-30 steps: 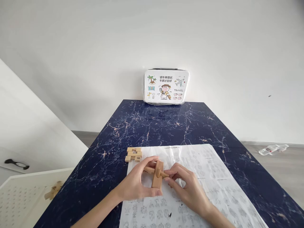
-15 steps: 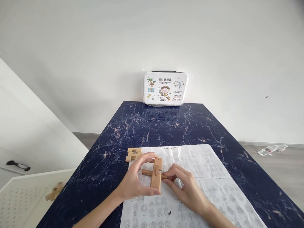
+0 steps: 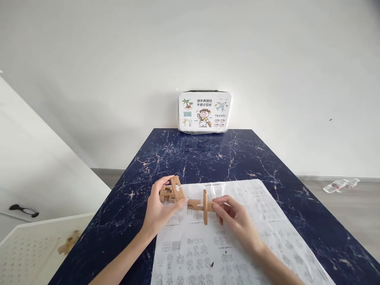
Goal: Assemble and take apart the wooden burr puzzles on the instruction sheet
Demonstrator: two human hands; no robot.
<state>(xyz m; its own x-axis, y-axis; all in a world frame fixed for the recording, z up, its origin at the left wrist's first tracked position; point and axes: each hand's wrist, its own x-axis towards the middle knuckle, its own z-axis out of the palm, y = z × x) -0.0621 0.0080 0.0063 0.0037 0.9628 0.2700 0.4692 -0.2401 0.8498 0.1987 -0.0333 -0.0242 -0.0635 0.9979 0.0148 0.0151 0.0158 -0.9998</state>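
Note:
My left hand pinches a single notched wooden bar between thumb and fingers, just in front of a small pile of wooden puzzle pieces. My right hand grips two crossed wooden bars by their right end, held a little above the printed instruction sheet. The two hands are apart, with a short gap between the single bar and the crossed pair.
The sheet lies on a dark blue marble-patterned table. A white illustrated case stands at the far edge against the wall. A white pegboard bin with a wooden piece sits lower left. A plastic bottle lies on the floor at right.
The assembled wooden cross has come apart: my left hand pulled one bar away up and to the left, while my right hand keeps the crossed pair.

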